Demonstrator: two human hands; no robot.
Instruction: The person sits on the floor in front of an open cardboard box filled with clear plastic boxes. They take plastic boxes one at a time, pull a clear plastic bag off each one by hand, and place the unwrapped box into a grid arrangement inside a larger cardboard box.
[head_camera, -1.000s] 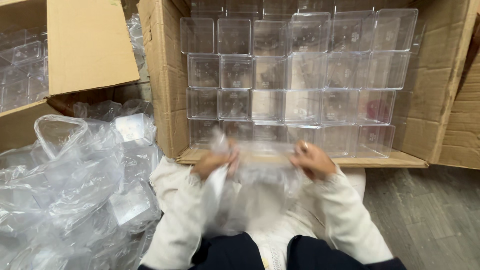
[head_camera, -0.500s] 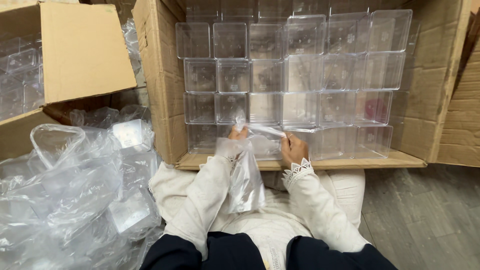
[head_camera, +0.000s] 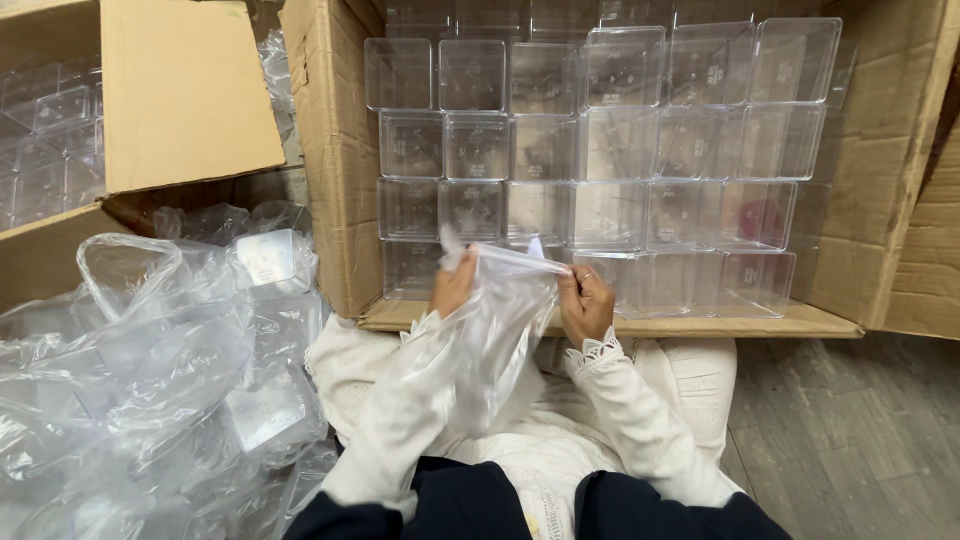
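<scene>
At the centre of the frame, two hands pull a clear plastic bag (head_camera: 490, 330) open over the lap.

Both white-sleeved forearms rise from the lower middle, elbows bent. The left hand (head_camera: 455, 285) pinches the bag's upper left edge in closed fingers; the right hand (head_camera: 585, 303), knuckles up, grips the opposite edge in a curled fist. Loose plastic bags (head_camera: 150, 370) pile at the lower left. Beyond the hands, a cardboard box (head_camera: 335, 150) on its side holds stacked clear plastic containers (head_camera: 600, 140).
</scene>
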